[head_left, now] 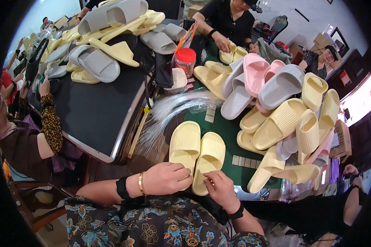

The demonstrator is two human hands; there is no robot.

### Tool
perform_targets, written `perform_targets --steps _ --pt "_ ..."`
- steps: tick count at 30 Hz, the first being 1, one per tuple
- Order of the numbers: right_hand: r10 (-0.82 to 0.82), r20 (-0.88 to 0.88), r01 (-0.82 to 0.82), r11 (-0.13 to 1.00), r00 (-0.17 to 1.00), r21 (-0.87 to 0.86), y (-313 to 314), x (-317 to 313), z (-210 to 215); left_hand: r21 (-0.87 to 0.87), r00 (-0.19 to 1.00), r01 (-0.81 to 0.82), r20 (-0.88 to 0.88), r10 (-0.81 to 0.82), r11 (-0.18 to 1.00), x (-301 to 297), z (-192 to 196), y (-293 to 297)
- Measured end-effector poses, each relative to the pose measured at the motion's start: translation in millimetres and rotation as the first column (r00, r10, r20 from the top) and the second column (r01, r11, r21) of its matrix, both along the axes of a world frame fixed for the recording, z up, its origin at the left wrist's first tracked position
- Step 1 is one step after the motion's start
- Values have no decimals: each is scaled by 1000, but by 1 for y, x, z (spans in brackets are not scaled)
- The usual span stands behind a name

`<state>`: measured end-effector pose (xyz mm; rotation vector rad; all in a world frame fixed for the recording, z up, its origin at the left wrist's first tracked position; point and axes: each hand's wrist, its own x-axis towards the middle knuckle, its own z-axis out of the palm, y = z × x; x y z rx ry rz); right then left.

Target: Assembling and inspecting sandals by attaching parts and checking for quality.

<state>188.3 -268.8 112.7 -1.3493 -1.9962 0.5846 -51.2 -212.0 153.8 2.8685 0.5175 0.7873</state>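
Item in hand: one pair of pale yellow ribbed foam slide sandals (198, 154), lying side by side on the green table mat (226, 127), toes pointing toward 12 o'clock, heels toward you.

Left hand (165, 178): you are resting it on the heel end of the left sandal, fingers curled together over the edge; whether they are pinching anything underneath cannot be told.

Right hand (220, 188): you are holding it at the heel of the right sandal, thumb and forefinger pressed together in a pinch at the sandal's rear rim; what, if anything, sits between them is too small to make out.

Position: the pair is lying at 12 o'clock from both hands, touching the fingertips.

Progress, as judged: you are working on this single pair only. A heap of loose yellow, pink and grey foam slides (284, 111) is waiting at 2 o'clock, well apart from your hands, so much appears left. A bundle of thin white plastic strands (173, 109) is lying at 11 o'clock, just beyond the toes. Another pile of grey and yellow slides (107, 41) is sitting on the black table (95, 111) at 10 o'clock.
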Motion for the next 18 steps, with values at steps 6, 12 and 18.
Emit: perform_targets --steps 6,12,18 --pt "95 164 -85 994 982 -65 -23 7 -6 -200 966 137 -189 -176 970 -7 -28 -13" --pt "151 250 -122 984 956 -129 -38 5 -13 -348 939 130 -257 -228 929 -11 -56 -32" --pt "76 288 -51 994 955 -93 -34 1 -8 -349 967 154 -139 -214 924 -1 -48 -30"
